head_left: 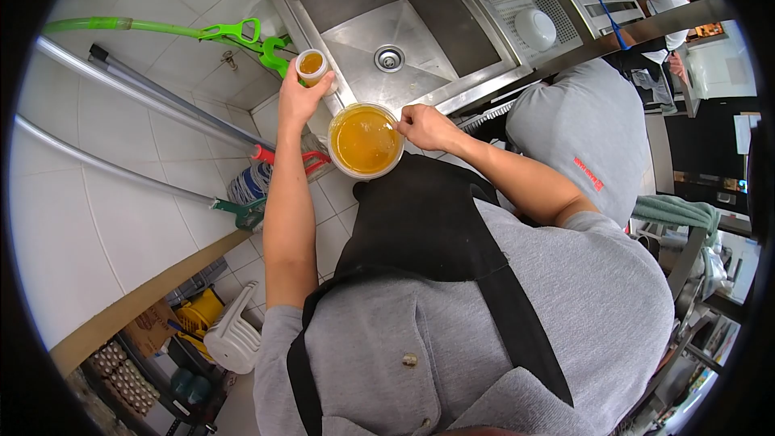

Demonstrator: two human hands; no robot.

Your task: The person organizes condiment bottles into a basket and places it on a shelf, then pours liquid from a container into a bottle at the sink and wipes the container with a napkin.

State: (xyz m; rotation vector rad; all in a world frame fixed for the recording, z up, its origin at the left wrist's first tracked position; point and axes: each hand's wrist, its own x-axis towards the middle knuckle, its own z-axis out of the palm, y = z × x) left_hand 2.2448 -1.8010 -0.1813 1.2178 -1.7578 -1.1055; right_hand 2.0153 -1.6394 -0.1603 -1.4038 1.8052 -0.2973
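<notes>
My left hand (pixel 303 98) is closed around a small clear cup (pixel 312 64) of amber liquid, held by the sink's near left corner. A wide round plastic tub (pixel 366 142), also with amber liquid, is in front of my black apron. My right hand (pixel 429 127) has its fingers closed at the tub's right rim and grips it there. Small bubbles and reflections show on the liquid's surface. What supports the tub from below is hidden.
A steel sink (pixel 389 20) with a drain lies ahead. To its right, a white bowl (pixel 535 30) rests on a perforated rack. Another person in grey (pixel 581 129) stands close on my right. Green and metal handles (pixel 145 105) lean along the tiled wall at left.
</notes>
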